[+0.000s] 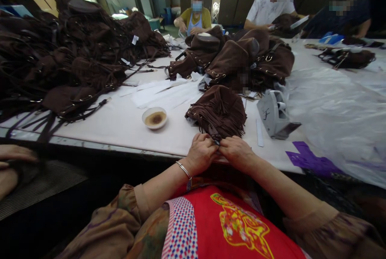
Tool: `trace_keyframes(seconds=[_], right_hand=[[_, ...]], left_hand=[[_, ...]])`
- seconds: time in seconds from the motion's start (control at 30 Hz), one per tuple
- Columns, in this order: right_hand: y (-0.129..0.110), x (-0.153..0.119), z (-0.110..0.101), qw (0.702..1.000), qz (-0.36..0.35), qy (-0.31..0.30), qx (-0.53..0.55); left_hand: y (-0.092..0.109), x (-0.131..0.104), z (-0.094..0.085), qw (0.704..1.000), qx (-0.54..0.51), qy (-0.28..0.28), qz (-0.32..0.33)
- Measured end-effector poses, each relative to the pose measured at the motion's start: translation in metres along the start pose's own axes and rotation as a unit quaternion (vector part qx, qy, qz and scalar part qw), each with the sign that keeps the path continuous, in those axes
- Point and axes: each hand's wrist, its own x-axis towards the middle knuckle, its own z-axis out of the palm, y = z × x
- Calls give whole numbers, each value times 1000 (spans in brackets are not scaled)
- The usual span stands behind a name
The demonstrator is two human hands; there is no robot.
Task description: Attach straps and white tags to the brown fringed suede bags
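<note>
A dark brown fringed bag (221, 110) lies on the white table in front of me, its narrow end toward my body. At the table's front edge my left hand (202, 152), with a silver bracelet at the wrist, has its fingers closed on a small dark end of the bag. My right hand (237, 152) meets it from the other side, fingers closed on the same dark piece. The exact part pinched between the fingertips is too small to make out. A white bowl with brown liquid (154, 118) stands left of the bag.
Brown bags heap up at the left (75, 46) and beyond the fringed bag (235, 56). A grey tape dispenser (276, 114), clear plastic sheeting (337, 118) and purple tape (312, 158) lie at right. Several people work around the table; another person's hand (15, 158) is at far left.
</note>
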Motion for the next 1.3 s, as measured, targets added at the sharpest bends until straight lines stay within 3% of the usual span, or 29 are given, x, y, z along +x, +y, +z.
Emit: trace_keyframes(seconds=[0.13, 0.37, 0.57, 0.8, 0.87, 0.97, 1.03, 1.1, 1.17, 1.3], right_hand=[[-1, 0, -1, 1000, 1, -1, 1], [-7, 2, -5, 999, 35, -16, -3], [-1, 0, 0, 999, 36, -8, 11], [6, -21, 4, 993, 48, 66, 81], [21, -31, 3, 983, 98, 103, 115], [54, -49, 3, 947, 282, 124, 85], [76, -59, 5, 909, 410, 66, 35], [92, -63, 8, 872, 488, -12, 8], [101, -62, 11, 853, 518, -60, 6], [110, -55, 14, 847, 523, -90, 31]], left_hand=[[4, -6, 9, 999, 9, 23, -21], [11, -6, 2, 1000, 4, 27, -4], [11, 1, 8, 999, 5, 48, 3], [4, 11, 4, 998, -53, -18, -43], [3, 14, 2, 995, -72, -32, -58], [2, 17, 1, 993, -91, -41, -69], [2, 17, 2, 993, -87, -38, -65], [3, 16, 3, 995, -74, -32, -53], [4, 15, 4, 997, -59, -26, -36], [2, 13, 4, 999, -31, -8, -5]])
